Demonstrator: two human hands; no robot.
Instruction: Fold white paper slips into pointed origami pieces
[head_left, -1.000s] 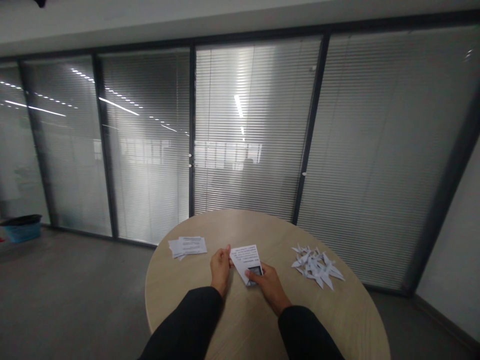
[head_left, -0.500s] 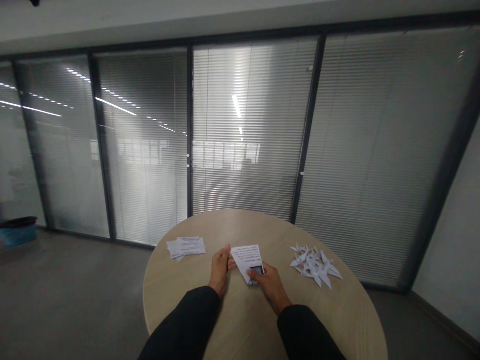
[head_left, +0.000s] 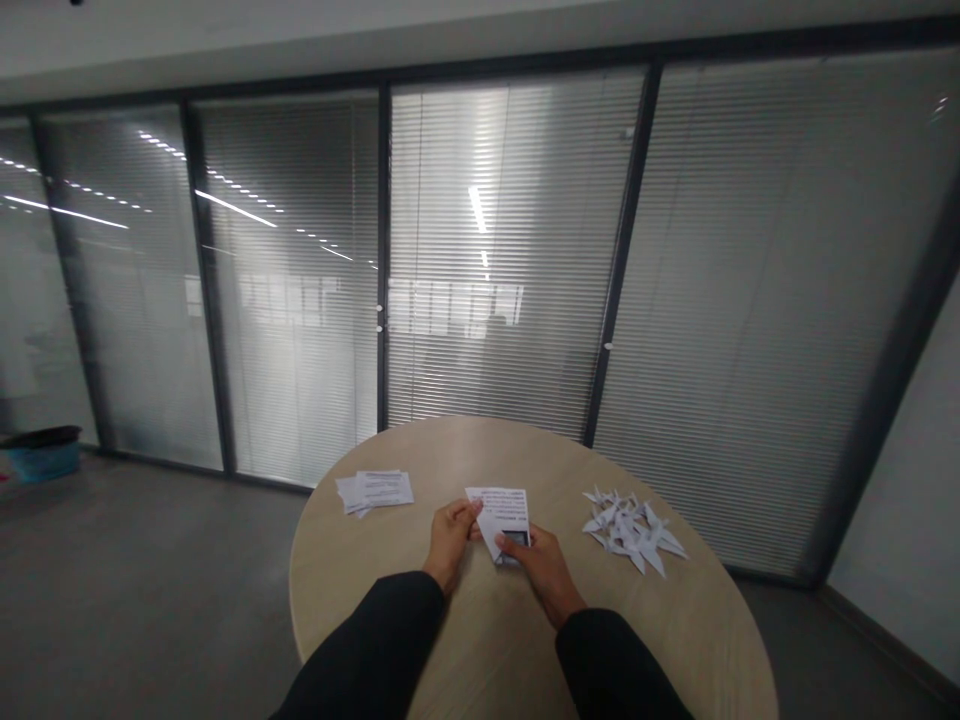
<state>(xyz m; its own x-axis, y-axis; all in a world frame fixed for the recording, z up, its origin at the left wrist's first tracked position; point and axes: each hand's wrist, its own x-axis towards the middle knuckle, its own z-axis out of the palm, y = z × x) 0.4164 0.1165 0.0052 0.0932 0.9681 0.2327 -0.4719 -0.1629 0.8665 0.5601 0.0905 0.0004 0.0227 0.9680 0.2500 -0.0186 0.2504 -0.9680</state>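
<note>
Printed sheet (head_left: 501, 510), one, over surface (head_left: 472, 450): right hand (head_left: 546, 572) fingers gripping at four o'clock, seemingly for steadiness; left hand (head_left: 451, 540) pinching at ten o'clock. Slips (head_left: 381, 489), nine o'clock; folded papers (head_left: 634, 532), three o'clock, presumably sorted.

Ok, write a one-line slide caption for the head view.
Right hand holds a printed paper, left hand at its edge, between loose slips and folded paper shapes on a round table.

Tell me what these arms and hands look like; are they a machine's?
No, they are a person's. The left hand and right hand are bare, without gloves. The left sleeve and right sleeve are long, dark, nearly black, and look plain, ending near the wrists. No cables or markings show.
</note>
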